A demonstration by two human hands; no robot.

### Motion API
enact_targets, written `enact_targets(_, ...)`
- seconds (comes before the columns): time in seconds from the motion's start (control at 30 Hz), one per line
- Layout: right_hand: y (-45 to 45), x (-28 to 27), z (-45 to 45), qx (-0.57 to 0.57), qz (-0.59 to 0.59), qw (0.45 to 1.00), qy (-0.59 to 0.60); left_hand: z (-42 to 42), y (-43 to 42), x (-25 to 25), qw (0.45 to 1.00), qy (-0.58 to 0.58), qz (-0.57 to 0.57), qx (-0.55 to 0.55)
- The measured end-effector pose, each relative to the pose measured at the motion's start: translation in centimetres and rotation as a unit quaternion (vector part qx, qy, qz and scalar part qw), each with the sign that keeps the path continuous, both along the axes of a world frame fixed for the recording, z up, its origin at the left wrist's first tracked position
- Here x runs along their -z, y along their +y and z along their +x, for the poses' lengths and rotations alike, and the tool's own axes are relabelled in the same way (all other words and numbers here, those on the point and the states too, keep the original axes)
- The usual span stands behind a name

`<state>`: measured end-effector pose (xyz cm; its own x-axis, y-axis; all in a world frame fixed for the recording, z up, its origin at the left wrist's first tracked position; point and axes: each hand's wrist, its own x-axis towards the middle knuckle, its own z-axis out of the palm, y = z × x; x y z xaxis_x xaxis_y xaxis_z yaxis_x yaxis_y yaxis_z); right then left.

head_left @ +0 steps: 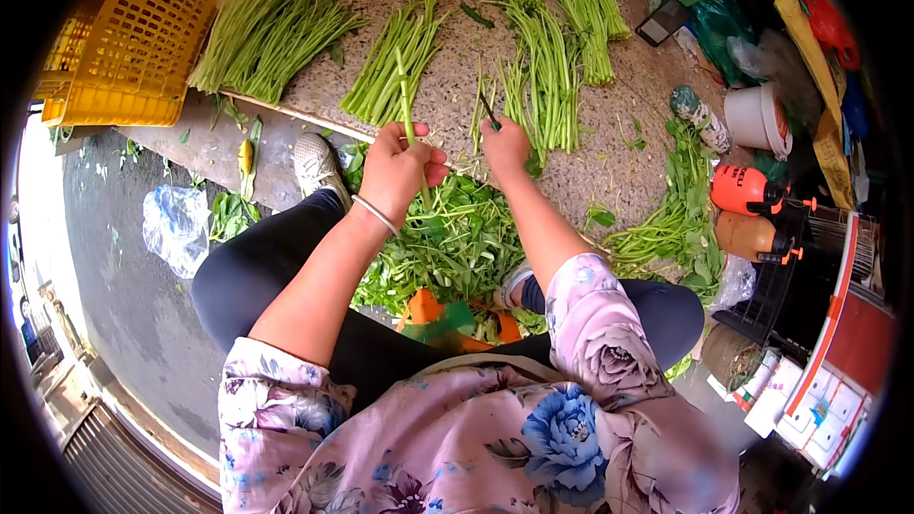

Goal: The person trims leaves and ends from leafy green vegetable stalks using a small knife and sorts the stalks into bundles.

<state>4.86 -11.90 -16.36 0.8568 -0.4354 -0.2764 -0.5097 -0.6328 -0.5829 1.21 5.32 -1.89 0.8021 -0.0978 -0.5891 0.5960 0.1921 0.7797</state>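
My left hand [405,162] is closed around a pale green leafy-vegetable stalk [404,90], which stands up out of the fist and also shows below it. To its right, my right hand [506,145] grips what looks like a small knife [488,110], its thin dark end pointing up and away from me. A gap separates the two hands. Beneath them, a heap of loose green leaves [443,243] lies between my legs. Beyond the left hand rests a bundle of trimmed stalks [395,57], and longer stalks [547,81] lie past the right hand.
A yellow plastic crate [143,38] stands at upper left beside another stalk pile [271,33]. Untrimmed leafy greens [681,219] lie at right, near a red spray bottle [741,188] and a white bucket [757,119]. A clear plastic bag [177,228] lies on the left.
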Motion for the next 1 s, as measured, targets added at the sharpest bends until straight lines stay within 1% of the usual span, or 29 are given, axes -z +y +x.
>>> enact_targets(0.13, 0.6, 1.0, 2.4, -0.019, -0.03, 0.999, 0.039, 0.3, 0.3, 0.2, 1.0, 0.014, -0.021, -0.008)
enact_targets(0.2, 1.0, 0.7, 2.8, -0.011, -0.079, 0.995, 0.063, 0.5, 0.4, 0.3, 0.999, 0.017, -0.022, -0.018)
enact_targets(0.27, 1.1, -0.1, 2.9, -0.008, -0.076, 0.994, 0.083, 0.5, 0.4, 0.3, 1.0, 0.006, -0.014, -0.025)
enact_targets(0.33, 0.6, -0.6, 2.7, -0.013, -0.033, 0.991, 0.129, 0.6, 0.3, 0.3, 0.999, 0.006, -0.008, -0.032)
enact_targets(0.37, 0.3, -0.7, 2.4, -0.013, -0.032, 0.991, 0.127, 0.5, 0.3, 0.2, 0.999, 0.007, -0.002, -0.038)
enact_targets(0.43, -0.2, -1.1, 1.5, -0.001, 0.109, 0.99, 0.085, 0.6, 0.2, 0.3, 0.999, 0.01, -0.001, -0.051)
enact_targets(0.47, -0.6, -1.3, 0.8, -0.002, 0.109, 0.99, 0.085, 0.6, 0.1, 0.3, 0.998, 0.015, -0.001, -0.065)
enact_targets(0.5, -0.9, -2.3, -0.2, 0.033, 0.339, 0.937, 0.076, 0.5, 0.0, 0.4, 0.998, 0.016, 0.0, -0.066)
enact_targets(0.53, -0.9, -3.8, -1.1, 0.066, 0.55, 0.83, 0.062, 0.5, -0.1, 0.4, 0.998, 0.023, 0.006, -0.065)
enact_targets(0.57, -0.7, -5.3, -2.2, 0.065, 0.55, 0.83, 0.062, 0.5, -0.2, 0.4, 0.997, 0.03, 0.013, -0.065)
enact_targets(0.6, -0.3, -7.6, -3.3, 0.07, 0.598, 0.797, 0.05, 0.5, -0.3, 0.5, 0.997, 0.029, 0.013, -0.065)
enact_targets(0.63, 0.0, -9.0, -4.4, 0.076, 0.644, 0.761, 0.037, 0.4, -0.5, 0.8, 0.999, 0.036, 0.007, -0.035)
enact_targets(0.67, -0.1, -9.4, -5.2, 0.058, 0.654, 0.753, 0.032, 0.2, -0.7, 0.7, 0.999, 0.041, 0.0, -0.002)
enact_targets(0.73, 0.0, -10.6, -6.0, 0.054, 0.651, 0.757, 0.011, 0.0, -1.5, 0.3, 0.998, 0.049, -0.017, 0.022)
enact_targets(0.8, -0.1, -11.5, -6.5, 0.051, 0.655, 0.754, 0.01, -0.3, -1.9, 0.3, 0.995, 0.042, -0.05, 0.076)
enact_targets(0.83, 0.0, -11.5, -6.7, 0.047, 0.656, 0.753, 0.01, -0.4, -2.3, 0.0, 0.994, 0.042, -0.044, 0.086)
enact_targets(0.87, 0.0, -11.6, -6.8, 0.043, 0.658, 0.752, 0.011, -0.4, -2.4, 0.0, 0.994, 0.042, -0.045, 0.088)
enact_targets(0.93, 0.1, -11.8, -7.0, 0.046, 0.665, 0.746, 0.008, -0.2, -2.5, 0.1, 0.991, 0.036, -0.087, 0.093)
enact_targets(1.0, 0.1, -11.9, -7.2, 0.047, 0.672, 0.739, 0.005, 0.0, -2.6, 0.2, 0.992, 0.04, -0.09, 0.084)
